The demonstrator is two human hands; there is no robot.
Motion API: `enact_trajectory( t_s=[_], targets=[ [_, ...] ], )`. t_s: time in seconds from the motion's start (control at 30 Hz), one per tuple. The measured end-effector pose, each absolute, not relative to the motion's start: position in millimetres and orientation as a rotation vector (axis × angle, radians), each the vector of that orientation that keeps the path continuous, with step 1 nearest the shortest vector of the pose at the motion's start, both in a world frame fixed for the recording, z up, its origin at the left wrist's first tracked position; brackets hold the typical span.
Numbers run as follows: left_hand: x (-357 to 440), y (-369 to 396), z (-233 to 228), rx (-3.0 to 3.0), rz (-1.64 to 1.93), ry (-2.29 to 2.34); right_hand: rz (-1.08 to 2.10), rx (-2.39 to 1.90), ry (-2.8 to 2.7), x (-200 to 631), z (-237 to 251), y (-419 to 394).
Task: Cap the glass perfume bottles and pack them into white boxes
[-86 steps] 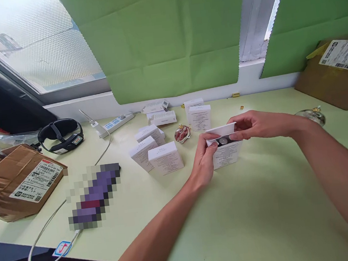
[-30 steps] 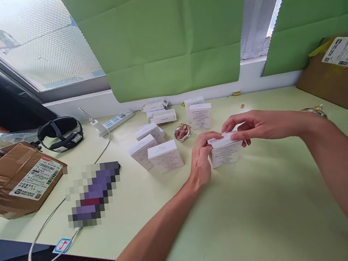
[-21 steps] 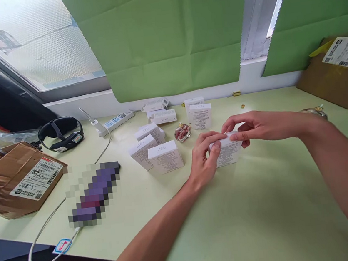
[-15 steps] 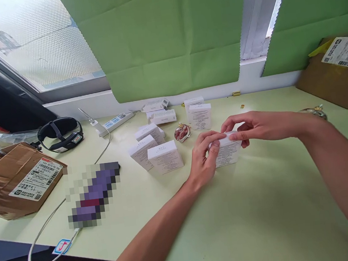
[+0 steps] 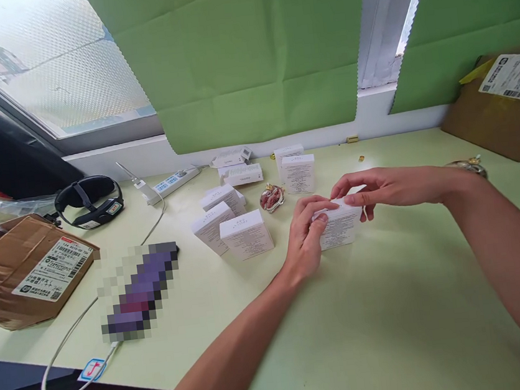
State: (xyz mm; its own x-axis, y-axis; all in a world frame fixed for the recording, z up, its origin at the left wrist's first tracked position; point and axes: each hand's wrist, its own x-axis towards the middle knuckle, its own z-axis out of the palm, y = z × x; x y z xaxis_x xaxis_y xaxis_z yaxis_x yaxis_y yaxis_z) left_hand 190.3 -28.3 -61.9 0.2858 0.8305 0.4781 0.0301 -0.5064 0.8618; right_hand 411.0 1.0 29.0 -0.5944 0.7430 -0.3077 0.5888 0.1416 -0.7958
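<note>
- Fingers of the left hand (image 5: 304, 243) curl around the left end of a small white printed cardboard box (image 5: 339, 231), thumb near its top edge
- Right hand (image 5: 374, 189) grips the same box's top right corner between thumb and fingers
- That box stands upright on the pale green tabletop (image 5: 274, 318), its top closed
- Round, shiny red-and-silver ornament (image 5: 272, 199) with a gold cap lies beyond it, leftward

Your left fingers (image 5: 311, 207) cover the left end of the white rectangular cardboard box (image 5: 339, 231); its grey print is too small for you to read. Your right wrist (image 5: 446, 183) hides part of the round silvery object (image 5: 477, 165). Coarse squares blur the flat purple-black thing (image 5: 146, 289). The right edge cuts the brown cardboard carton (image 5: 486, 122).
</note>
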Motion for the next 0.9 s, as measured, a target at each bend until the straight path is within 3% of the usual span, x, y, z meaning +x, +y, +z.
enact_trajectory(
  t_s=[0.37,0.67,0.9],
  targets=[
    [194.7,-32.7,-64.9,1.408,1.098,0.787,1.542,-1.351,-2.22,413.9,22.8,3.9],
    [195.3,-31.4,-67.8,1.442,1.105,0.791,1.455,-1.396,-2.286,408.8,26.5,1.9],
    [198.4,-32.5,-70.2,1.398,1.128,0.818,1.599,-1.36,-2.255,404.8,25.3,2.8]
  ],
)
